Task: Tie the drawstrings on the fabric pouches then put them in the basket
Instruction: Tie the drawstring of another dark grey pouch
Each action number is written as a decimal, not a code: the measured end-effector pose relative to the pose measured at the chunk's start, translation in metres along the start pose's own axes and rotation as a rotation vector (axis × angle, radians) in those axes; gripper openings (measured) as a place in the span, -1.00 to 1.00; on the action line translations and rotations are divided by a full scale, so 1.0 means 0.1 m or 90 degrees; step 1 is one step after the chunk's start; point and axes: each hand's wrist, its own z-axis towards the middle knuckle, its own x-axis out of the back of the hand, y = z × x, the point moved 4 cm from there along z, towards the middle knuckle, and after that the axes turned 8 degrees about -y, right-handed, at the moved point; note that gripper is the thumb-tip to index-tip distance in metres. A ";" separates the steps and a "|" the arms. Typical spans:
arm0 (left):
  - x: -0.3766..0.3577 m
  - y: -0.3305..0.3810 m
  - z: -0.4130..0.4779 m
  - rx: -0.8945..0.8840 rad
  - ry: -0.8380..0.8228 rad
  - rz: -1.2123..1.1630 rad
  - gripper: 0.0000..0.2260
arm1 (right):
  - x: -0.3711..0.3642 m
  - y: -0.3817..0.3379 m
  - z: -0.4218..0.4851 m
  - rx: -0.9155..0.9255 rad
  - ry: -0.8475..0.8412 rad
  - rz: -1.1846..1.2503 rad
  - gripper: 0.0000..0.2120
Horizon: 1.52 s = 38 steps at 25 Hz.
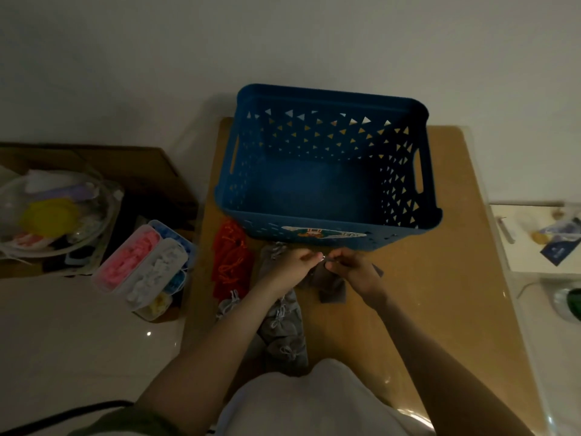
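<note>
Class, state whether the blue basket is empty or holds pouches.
Empty: the floor of the blue basket is bare; the grey pouches lie outside it on the table.

1. Worktop (440, 278): brown, glossy board; white wall (283, 42) behind its far edge.
2. Clear compartment box (144, 265): on the floor off the worktop's left edge, holding pink, white and blue pieces.
3. Cardboard box (151, 171): further left, with a clear bag (53, 215) of mixed coloured items.
4. White surface (534, 256): off the right edge, carrying small items that cannot be identified.
5. Black cable (110, 403): on the floor, near left.
</note>
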 end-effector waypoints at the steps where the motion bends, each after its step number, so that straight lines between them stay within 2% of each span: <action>1: 0.00 0.01 -0.02 -0.008 0.002 0.028 -0.75 | 0.01 0.00 -0.02 -0.006 0.005 0.004 -0.92; 6: 0.01 0.07 -0.18 0.003 0.021 0.054 -0.66 | 0.13 -0.01 -0.17 -0.030 0.010 0.029 -0.89; 9: 0.00 0.12 -0.32 -0.002 0.053 -0.024 -0.64 | 0.21 -0.06 -0.32 -0.022 0.026 0.039 -0.85; 11: 0.01 0.15 -0.40 -0.013 0.072 -0.182 -0.65 | 0.23 -0.15 -0.40 -0.006 0.032 0.035 -0.81; 15: 0.05 0.24 -0.56 -0.129 0.024 -0.655 -0.63 | 0.15 -0.39 -0.55 0.042 0.008 0.023 -0.72; 17: 0.07 0.30 -0.68 -0.154 -0.002 -0.770 -0.65 | 0.09 -0.47 -0.59 0.065 0.012 0.003 -0.69; 19: 0.12 0.36 -0.75 -0.166 -0.006 -0.821 -0.65 | 0.06 -0.54 -0.59 0.075 0.018 -0.027 -0.68; 26: 0.29 0.57 -1.05 -0.215 0.020 -0.761 -0.67 | 0.11 -0.97 -0.71 0.154 0.072 -0.119 -0.70; 29: 0.46 0.79 -1.27 -0.297 0.045 -0.535 -0.86 | 0.17 -1.26 -0.79 0.219 0.078 -0.048 -0.73; 32: 0.68 1.08 -1.46 -0.375 0.112 -0.347 -0.79 | 0.22 -1.63 -0.84 0.307 0.052 0.007 -0.75; 34: 0.77 1.26 -1.50 -0.402 0.148 -0.375 -0.76 | 0.18 -1.89 -0.85 0.359 0.009 0.126 -0.76; 36: 0.81 1.36 -1.51 -0.386 0.139 -0.526 -0.85 | 0.08 -2.10 -0.87 0.394 -0.008 0.231 -0.76; 38: 0.77 1.38 -1.52 -0.318 0.089 -0.654 -0.93 | -0.01 -2.21 -0.86 0.405 -0.006 0.260 -0.75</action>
